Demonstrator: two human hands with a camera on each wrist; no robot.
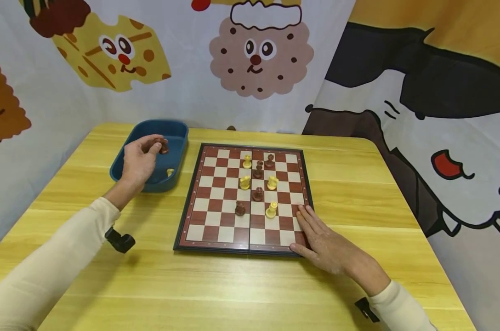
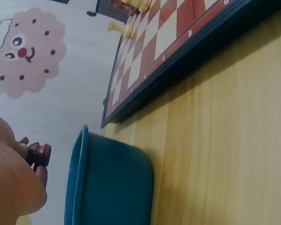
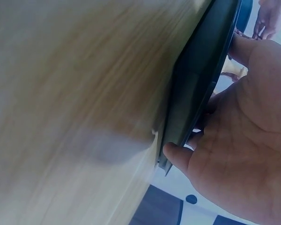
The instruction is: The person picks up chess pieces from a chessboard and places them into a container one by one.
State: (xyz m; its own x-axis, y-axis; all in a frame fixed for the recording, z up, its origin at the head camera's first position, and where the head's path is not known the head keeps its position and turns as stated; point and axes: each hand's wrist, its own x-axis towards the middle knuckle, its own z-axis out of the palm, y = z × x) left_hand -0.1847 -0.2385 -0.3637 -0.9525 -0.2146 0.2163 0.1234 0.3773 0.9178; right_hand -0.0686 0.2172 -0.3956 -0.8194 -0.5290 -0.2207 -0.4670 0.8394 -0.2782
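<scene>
My left hand is above the blue bin, pinching a dark brown chess piece between thumb and fingers. The left wrist view shows the piece's round base facing away from the palm; its kind is partly hidden by the fingers. My right hand rests on the lower right edge of the red and white chessboard, fingers extended. Brown pieces, such as one near the middle, and cream pieces, such as a rook-like one, stand on the board.
A cream piece lies inside the bin. Bin and board stand side by side on a yellow wooden table. A cartoon-printed cloth hangs behind the table and at its sides.
</scene>
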